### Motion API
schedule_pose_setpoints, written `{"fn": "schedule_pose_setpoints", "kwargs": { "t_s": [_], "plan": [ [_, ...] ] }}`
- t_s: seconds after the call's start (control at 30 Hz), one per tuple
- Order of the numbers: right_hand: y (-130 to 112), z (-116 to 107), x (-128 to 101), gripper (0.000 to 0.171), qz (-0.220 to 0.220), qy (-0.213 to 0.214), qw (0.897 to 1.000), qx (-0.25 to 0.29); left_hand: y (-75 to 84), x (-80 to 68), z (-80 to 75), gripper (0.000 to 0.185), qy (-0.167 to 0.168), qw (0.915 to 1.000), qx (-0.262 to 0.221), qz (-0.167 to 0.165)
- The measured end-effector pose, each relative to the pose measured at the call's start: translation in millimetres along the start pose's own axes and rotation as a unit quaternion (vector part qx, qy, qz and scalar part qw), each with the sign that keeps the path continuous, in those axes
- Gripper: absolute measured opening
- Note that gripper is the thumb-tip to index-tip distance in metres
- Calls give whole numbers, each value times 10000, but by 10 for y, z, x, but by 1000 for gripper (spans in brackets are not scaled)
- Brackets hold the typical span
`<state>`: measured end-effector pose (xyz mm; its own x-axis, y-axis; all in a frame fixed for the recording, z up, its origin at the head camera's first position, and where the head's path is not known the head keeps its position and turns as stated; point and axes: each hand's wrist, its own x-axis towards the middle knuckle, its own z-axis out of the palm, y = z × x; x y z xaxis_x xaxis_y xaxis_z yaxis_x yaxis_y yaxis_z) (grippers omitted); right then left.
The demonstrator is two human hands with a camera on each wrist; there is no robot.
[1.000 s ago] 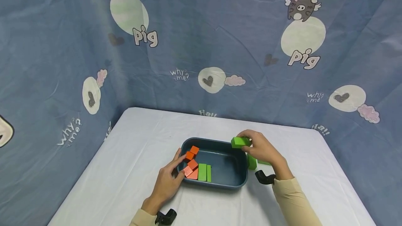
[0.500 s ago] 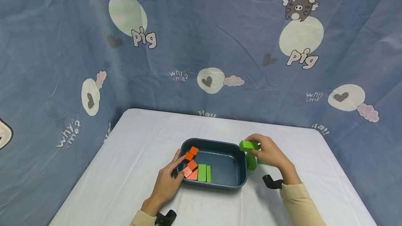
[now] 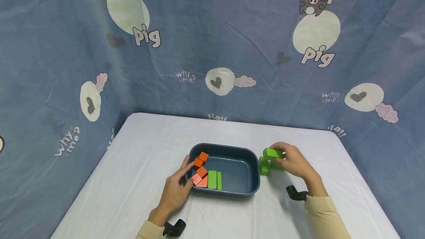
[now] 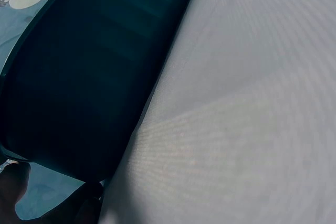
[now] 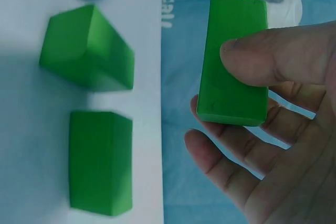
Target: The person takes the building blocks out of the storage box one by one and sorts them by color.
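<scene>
In the head view my right hand holds a green block just right of the bin, above two other green blocks. The right wrist view shows the thumb pressed on the face of this held block, fingers behind it. Below it on the table are a tilted-looking green block and a second green block. My left hand rests with thumb and fingertips at the left rim of the dark blue bin. Inside lie several orange-red blocks and two green blocks.
A white cloth covers the table. Behind it and to the sides hangs a blue printed curtain. In the left wrist view, the bin's dark outer wall fills the left part, beside the white cloth.
My right hand has carried the held green block to the right, from over the bin's right rim to over the green blocks beside it. My left hand stays at the bin's left rim.
</scene>
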<state>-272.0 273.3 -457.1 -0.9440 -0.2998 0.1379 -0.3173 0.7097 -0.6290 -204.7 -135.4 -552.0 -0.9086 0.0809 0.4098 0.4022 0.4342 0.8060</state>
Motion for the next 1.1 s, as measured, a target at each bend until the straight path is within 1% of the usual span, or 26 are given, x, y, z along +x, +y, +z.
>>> {"fn": "schedule_pose_setpoints", "kwargs": {
  "t_s": [0.1, 0.2, 0.4, 0.6, 0.77, 0.87, 1.1],
  "plan": [
    [55, -21, -64, 34, 89, 10, 9999, -97, -4, -6, 6, 54, 40, 10000, 40, 39],
    [101, -35, -123, 35, 174, 69, 9997, -144, -8, -8, 7, 54, 13, 10000, 49, 22],
    [164, -38, -192, 35, 230, 84, 9995, -180, 0, -17, -18, 51, 49, 10000, 58, 15],
    [203, -22, -277, 36, 450, -15, 9988, -185, -10, -8, -26, 51, 69, 10000, 9, 70],
    [224, 19, -331, 37, 570, -168, 9981, -138, -27, 2, -12, 53, 104, 9998, -58, 184],
    [245, 39, -364, 38, 570, -219, 9980, -177, -31, 2, -3, 53, 76, 9997, -80, 210],
    [331, 88, -471, 37, 557, -223, 9978, -284, -11, -3, 15, 52, -24, 9999, -129, 99]
  ]
}}
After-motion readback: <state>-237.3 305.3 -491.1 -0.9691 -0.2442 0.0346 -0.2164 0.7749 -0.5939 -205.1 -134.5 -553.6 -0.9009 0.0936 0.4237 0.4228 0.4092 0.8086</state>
